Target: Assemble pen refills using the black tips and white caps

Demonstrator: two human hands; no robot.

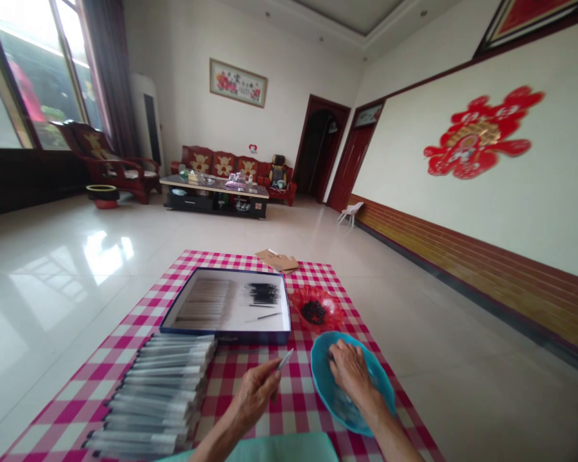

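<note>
My left hand (257, 391) is closed around a slim pen (286, 359), its pale tip pointing up and to the right. My right hand (350, 371) reaches into a blue scalloped bowl (320, 385), fingers curled down among small clear or whitish pieces (343, 405) too blurred to name. What those fingertips grip is hidden. To the left of my left hand lies a pile of pens (158, 385) with clear barrels, whitish at the right and dark at the left ends.
Beyond the hands, a shallow box (236, 335) holds clear thin tubes (203, 305) and black sticks (264, 294). A red flower-shaped dish (334, 309) contains small black pieces (313, 312). Cardboard (278, 260) lies at the far edge of the checked tablecloth (245, 369).
</note>
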